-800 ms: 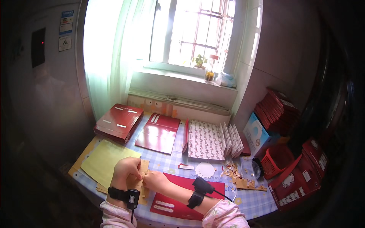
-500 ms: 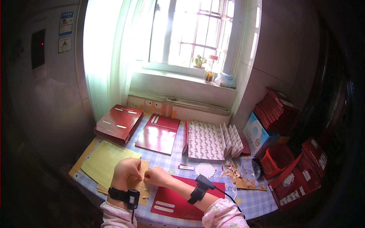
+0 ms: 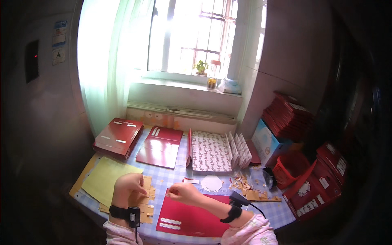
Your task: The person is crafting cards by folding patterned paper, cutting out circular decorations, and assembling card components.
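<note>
Bent over a brown cardboard strip sheet [image 3: 145, 209] with small tabs along its edge, my left hand [image 3: 130, 185] has its fingers curled together at the sheet. Whatever its fingertips hold is too small to make out. My right hand [image 3: 181, 192] is pinched above the upper left corner of a flat red card sheet [image 3: 192, 216], which has two white slots at its lower left. Anything in that pinch is too small to see. Yellow paper [image 3: 104, 179] lies to the left of my left hand, partly under the brown sheet.
Behind are a stack of red folders [image 3: 118, 136], a red panel [image 3: 160, 148] and a patterned accordion folder [image 3: 212, 151]. To the right stand paper scraps [image 3: 241, 185], a red basket [image 3: 288, 169], a blue-white box [image 3: 265, 143] bearing red folders [image 3: 288, 116], and a red open folder [image 3: 312, 192].
My right hand has moved away from my left hand, rightward from the brown sheet to the red sheet's corner. The left hand stays at the brown sheet. The view has shifted slightly.
</note>
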